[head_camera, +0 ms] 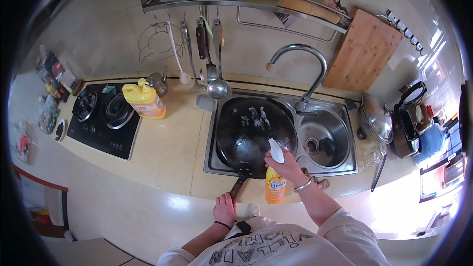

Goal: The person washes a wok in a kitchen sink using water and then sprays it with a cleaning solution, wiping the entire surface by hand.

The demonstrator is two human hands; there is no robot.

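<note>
A black wok [255,133] lies bottom up over the larger basin of the steel double sink [210,166], with patches of white foam [258,118] on its dark underside. My left hand [225,210] is closed around the wok's handle [238,186], which points towards me past the counter edge. In my right hand [284,164] is a yellow and orange spray bottle [275,188] with a white trigger head, its nozzle facing the wok. The smaller round basin [321,140] beside the wok holds a dark scrubber [326,146].
Above the sink curves a chrome faucet [321,59]. Left are a yellow detergent jug [146,101] and a gas hob [107,118]. Utensils, including a ladle [217,88], hang from the wall rack [221,2]. Rightward stand a wooden cutting board [364,51] and a domed metal lid [376,118].
</note>
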